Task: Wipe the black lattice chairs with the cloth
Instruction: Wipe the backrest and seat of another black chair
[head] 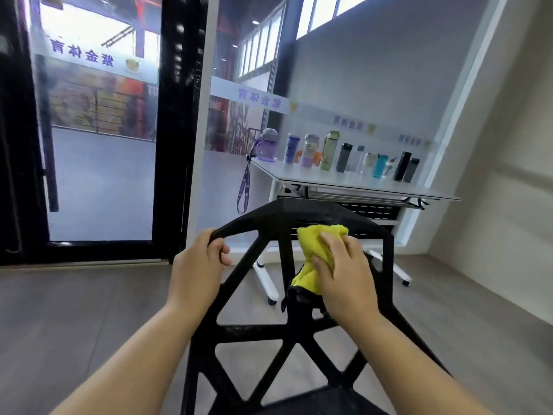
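Left hand has its fingers curled round the top-left bar of the black lattice chair. Right hand clutches the bunched yellow cloth against the upper backrest. Row of bottles on the white desk behind.

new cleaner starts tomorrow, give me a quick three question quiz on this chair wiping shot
1. True or false: the left hand grips the top rail of the black lattice chair.
2. Which hand holds the yellow cloth against the chair back? A. left hand B. right hand C. neither
3. What stands in a row on the white table behind the chair?

Key: 1 true; 2 B; 3 bottles
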